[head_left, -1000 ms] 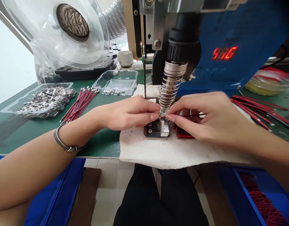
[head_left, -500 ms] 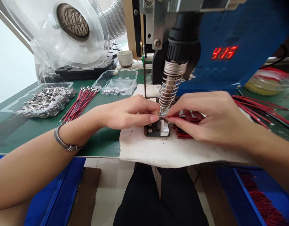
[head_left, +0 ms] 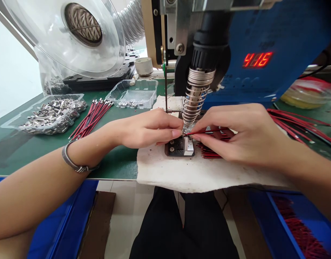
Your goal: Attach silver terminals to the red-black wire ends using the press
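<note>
My left hand point(head_left: 149, 128) is pinched shut just left of a small metal fixture point(head_left: 180, 147), its fingertips at the tip of a thin red wire point(head_left: 202, 131); what sits in the pinch is too small to name. My right hand point(head_left: 237, 131) pinches that red wire from the right. Both fingertips meet under the coiled spring nozzle point(head_left: 195, 97) of the blue machine point(head_left: 252, 43). A bundle of red wires point(head_left: 208, 153) lies beneath my right hand on a white cloth point(head_left: 187, 172).
A clear tray of small metal sleeves point(head_left: 50, 113) sits at the left, with a bundle of finished red wires point(head_left: 91, 115) beside it and a second clear tray point(head_left: 134, 94) behind. More red wires point(head_left: 295, 124) fan out at the right. The machine display point(head_left: 257, 60) shows red digits. Blue bins stand below the table edge.
My right hand has slid slightly right along the red wire, showing more of it between the fingertips. The red display digits changed. My left hand has hardly moved.
</note>
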{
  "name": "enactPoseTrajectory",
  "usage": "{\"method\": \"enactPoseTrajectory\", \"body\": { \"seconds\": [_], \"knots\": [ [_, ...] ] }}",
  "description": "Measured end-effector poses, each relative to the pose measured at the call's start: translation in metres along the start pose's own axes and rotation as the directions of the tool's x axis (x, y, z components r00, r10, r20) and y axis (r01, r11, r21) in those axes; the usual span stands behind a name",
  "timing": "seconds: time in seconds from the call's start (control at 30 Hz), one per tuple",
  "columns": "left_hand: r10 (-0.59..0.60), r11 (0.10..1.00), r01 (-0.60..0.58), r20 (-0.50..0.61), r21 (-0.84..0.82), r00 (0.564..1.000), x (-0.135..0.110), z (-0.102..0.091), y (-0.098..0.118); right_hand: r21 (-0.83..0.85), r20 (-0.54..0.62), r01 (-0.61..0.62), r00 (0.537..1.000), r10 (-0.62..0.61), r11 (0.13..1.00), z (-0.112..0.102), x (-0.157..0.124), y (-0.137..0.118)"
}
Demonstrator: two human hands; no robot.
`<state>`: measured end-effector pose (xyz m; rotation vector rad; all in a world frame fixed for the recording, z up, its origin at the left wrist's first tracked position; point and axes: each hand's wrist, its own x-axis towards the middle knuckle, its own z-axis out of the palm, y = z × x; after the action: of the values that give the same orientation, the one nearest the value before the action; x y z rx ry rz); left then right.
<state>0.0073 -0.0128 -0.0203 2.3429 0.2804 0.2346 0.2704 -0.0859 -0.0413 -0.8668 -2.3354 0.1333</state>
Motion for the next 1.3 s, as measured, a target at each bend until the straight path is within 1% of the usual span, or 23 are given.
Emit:
{"method": "enactPoseTrajectory", "body": {
  "seconds": [0.13,0.2,0.37,0.6,0.67,0.73,0.83,0.87,0.93,1.0,1.1,1.17,1.23,1.3],
  "knots": [
    [0.024,1.000,-0.024,0.019,-0.019,1.000,-0.001,-0.002,-0.005,-0.014,-0.007,0.059,0.998,-0.059,0.998,-0.002,-0.001,0.002],
    [0.030,1.000,-0.030,0.036,0.003,0.999,-0.001,-0.003,-0.006,-0.001,-0.002,0.080,0.997,-0.080,0.997,-0.003,0.000,0.003],
    [-0.030,0.993,0.030,0.006,0.114,1.000,0.000,-0.002,0.000,0.012,0.037,0.045,0.998,-0.045,0.999,-0.005,0.000,0.005],
    [-0.034,0.992,0.033,0.004,0.120,0.999,0.003,0.000,0.003,0.041,0.037,0.038,0.999,-0.040,0.998,-0.005,0.000,0.004],
    [-0.062,0.990,0.061,0.006,0.124,0.998,0.002,-0.001,0.006,0.046,0.035,0.047,0.998,-0.048,0.998,-0.006,0.000,0.003],
    [-0.125,0.985,0.121,0.027,0.127,0.992,0.000,-0.003,0.010,0.049,0.031,0.064,0.997,-0.066,0.997,-0.006,0.000,0.003],
    [-0.218,0.970,0.208,0.073,0.126,0.973,-0.007,-0.014,0.012,0.044,0.026,0.080,0.996,-0.082,0.996,-0.005,0.001,0.004],
    [-0.235,0.964,0.224,0.068,0.142,0.970,-0.009,-0.018,0.010,0.040,0.029,0.083,0.996,-0.084,0.996,-0.004,0.001,0.005],
    [-0.248,0.947,0.242,0.001,0.212,0.969,-0.014,-0.027,0.004,0.030,0.035,0.097,0.995,-0.098,0.995,-0.004,0.001,0.006],
    [-0.217,0.924,0.238,-0.104,0.298,0.971,-0.017,-0.033,-0.004,0.020,0.031,0.119,0.992,-0.120,0.993,-0.005,0.001,0.006],
    [-0.063,0.900,0.139,-0.194,0.413,0.979,-0.018,-0.035,-0.014,0.005,0.019,0.131,0.991,-0.131,0.991,-0.006,0.000,0.005],
    [0.020,0.860,0.112,-0.254,0.497,0.967,-0.016,-0.032,-0.015,-0.007,0.018,0.130,0.991,-0.130,0.991,-0.006,-0.001,0.005],
    [0.042,0.812,0.161,-0.331,0.561,0.943,-0.013,-0.026,-0.012,-0.025,0.015,0.147,0.989,-0.147,0.989,-0.006,-0.001,0.005],
    [0.039,0.786,0.205,-0.378,0.584,0.925,-0.010,-0.022,-0.009,-0.054,0.012,0.180,0.984,-0.180,0.982,-0.005,-0.002,0.006]
  ]
}}
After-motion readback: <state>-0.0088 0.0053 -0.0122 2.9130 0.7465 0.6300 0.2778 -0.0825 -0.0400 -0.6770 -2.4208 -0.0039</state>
